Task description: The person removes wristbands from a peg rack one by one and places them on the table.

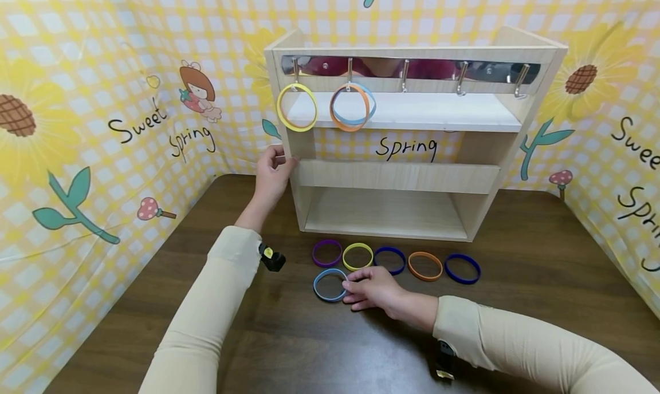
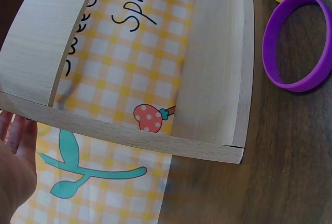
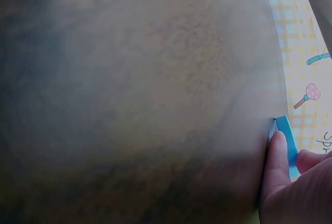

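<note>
My left hand [image 1: 273, 173] grips the left side panel of a pale wooden shelf [image 1: 399, 176], thumb at the front edge and fingers along the outer side. In the left wrist view its fingers [image 2: 18, 136] reach behind the panel edge. In front of the shelf, my right hand [image 1: 376, 291] pinches the right side of a light blue wristband [image 1: 315, 285] between thumb and fingers. That band lies at the tabletop, nearer than a row of others. Up close in the right wrist view, a finger and the thumb flank the light blue band [image 3: 290, 146].
Purple [image 1: 327, 266], yellow [image 1: 357, 268], dark blue and orange [image 1: 425, 279] wristbands lie in a row before the shelf. Metal hooks [image 1: 405, 76] line its top; a yellow band [image 1: 279, 107] hangs on the first, orange [image 1: 332, 110] and light blue ones on the second. Patterned cloth surrounds the table.
</note>
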`<state>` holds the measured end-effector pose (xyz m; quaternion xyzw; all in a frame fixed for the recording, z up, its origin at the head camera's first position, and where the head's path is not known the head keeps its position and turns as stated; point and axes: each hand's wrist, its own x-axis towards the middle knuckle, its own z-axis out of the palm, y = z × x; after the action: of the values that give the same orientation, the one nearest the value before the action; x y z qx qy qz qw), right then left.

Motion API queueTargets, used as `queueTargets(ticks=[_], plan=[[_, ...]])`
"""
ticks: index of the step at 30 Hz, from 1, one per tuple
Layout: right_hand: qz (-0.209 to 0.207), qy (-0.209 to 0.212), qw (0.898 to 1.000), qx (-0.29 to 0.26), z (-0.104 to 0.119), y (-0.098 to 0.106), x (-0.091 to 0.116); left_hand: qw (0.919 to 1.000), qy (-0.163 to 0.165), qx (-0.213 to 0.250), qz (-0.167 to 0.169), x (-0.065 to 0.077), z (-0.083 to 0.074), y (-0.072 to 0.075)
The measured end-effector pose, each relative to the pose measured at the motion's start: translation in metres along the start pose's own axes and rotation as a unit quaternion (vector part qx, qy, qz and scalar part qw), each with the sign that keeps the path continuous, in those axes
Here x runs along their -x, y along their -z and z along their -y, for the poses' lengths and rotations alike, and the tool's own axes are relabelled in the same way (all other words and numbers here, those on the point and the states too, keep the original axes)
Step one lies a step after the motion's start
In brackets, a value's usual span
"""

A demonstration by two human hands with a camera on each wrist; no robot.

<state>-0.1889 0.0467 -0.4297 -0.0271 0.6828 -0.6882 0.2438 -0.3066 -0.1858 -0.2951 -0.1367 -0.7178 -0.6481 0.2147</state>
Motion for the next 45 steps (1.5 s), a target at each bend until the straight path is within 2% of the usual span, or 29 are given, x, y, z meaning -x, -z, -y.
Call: queueTargets(ticks=[25,38,45], plan=[[-0.001,-0.021,0.998,0.059,0.010,0.002,0.003,0.9999,-0.009,0.006,0.001,-0.001,0.004,-0.001],[0.001,-0.006,0.997,0.082,0.009,0.009,0.006,1.0000,-0.001,-0.007,-0.003,0.000,0.003,0.000],[-0.001,0.030,0.996,0.080,0.018,0.018,0.006,0.9999,-0.007,-0.006,-0.006,-0.001,0.003,-0.001]])
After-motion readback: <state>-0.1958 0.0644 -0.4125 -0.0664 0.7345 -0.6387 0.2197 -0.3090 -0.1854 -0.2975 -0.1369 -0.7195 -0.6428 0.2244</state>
